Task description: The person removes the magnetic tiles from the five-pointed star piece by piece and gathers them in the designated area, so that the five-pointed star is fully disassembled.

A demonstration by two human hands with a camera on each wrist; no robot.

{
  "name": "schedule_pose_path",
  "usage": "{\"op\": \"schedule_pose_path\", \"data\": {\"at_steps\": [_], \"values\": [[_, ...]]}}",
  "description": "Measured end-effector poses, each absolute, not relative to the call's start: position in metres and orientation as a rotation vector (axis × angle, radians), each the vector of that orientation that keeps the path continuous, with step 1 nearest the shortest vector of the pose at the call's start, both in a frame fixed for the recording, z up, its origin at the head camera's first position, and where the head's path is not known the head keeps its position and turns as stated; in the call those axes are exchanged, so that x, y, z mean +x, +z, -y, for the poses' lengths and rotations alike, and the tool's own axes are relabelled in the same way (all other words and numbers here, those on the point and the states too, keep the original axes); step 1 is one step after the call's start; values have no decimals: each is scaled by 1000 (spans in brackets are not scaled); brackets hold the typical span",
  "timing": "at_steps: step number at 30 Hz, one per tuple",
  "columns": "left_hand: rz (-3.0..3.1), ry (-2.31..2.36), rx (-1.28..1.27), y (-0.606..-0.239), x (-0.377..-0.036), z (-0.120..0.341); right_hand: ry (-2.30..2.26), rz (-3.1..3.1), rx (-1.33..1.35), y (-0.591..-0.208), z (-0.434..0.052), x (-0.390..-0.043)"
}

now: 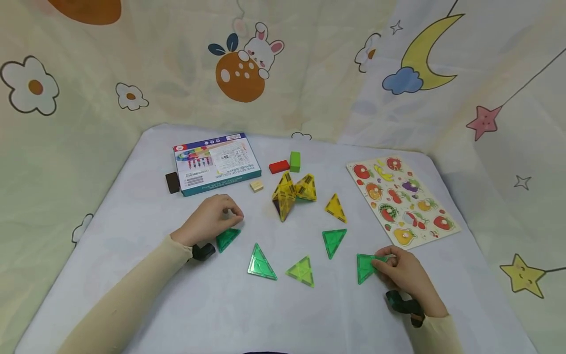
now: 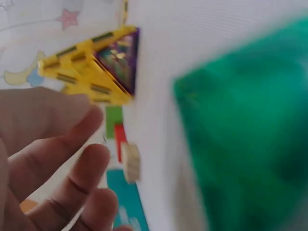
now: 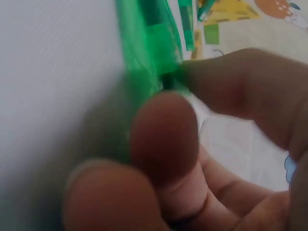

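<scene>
My right hand [image 1: 404,273] pinches the edge of a green translucent triangle tile [image 1: 365,268] between thumb and fingers, low over the white table. The right wrist view shows that tile [image 3: 154,43] close up at the fingertips. My left hand [image 1: 211,220] hovers with loosely curled fingers and nothing between them. Beneath it lies another green triangle tile [image 1: 227,239], blurred and large in the left wrist view. Between the hands lie a green tile [image 1: 261,264], a yellow-green tile [image 1: 301,272] and a darker green tile [image 1: 333,241].
Yellow triangle tiles form a spiky built piece [image 1: 285,194] near the middle, with a loose yellow tile [image 1: 336,208] beside it. Behind are a red block [image 1: 279,167], a green block [image 1: 295,162] and a box [image 1: 216,164]. A fruit puzzle board [image 1: 400,201] lies right.
</scene>
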State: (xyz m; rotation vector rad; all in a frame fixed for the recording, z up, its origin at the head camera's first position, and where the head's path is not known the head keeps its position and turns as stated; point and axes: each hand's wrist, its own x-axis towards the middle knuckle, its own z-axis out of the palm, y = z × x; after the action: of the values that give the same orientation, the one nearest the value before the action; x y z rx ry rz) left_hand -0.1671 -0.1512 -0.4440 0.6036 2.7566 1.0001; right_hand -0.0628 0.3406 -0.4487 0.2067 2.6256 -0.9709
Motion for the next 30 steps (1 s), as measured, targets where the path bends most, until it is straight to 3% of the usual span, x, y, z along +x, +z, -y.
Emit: {"op": "schedule_pose_path", "data": {"at_steps": [9, 16, 22, 30], "values": [[-2636, 1288, 578, -430, -209, 103, -934, -2836, 257, -439, -314, -72], [-2568, 1258, 514, -426, -238, 78, -1074, -2825, 34, -433, -266, -101], [-2497, 1208, 540, -429, -250, 69, -1075, -2823, -173, -424, -211, -125], [-2465, 1203, 531, -434, -256, 61, -952, -2791, -93, -422, -161, -146]]}}
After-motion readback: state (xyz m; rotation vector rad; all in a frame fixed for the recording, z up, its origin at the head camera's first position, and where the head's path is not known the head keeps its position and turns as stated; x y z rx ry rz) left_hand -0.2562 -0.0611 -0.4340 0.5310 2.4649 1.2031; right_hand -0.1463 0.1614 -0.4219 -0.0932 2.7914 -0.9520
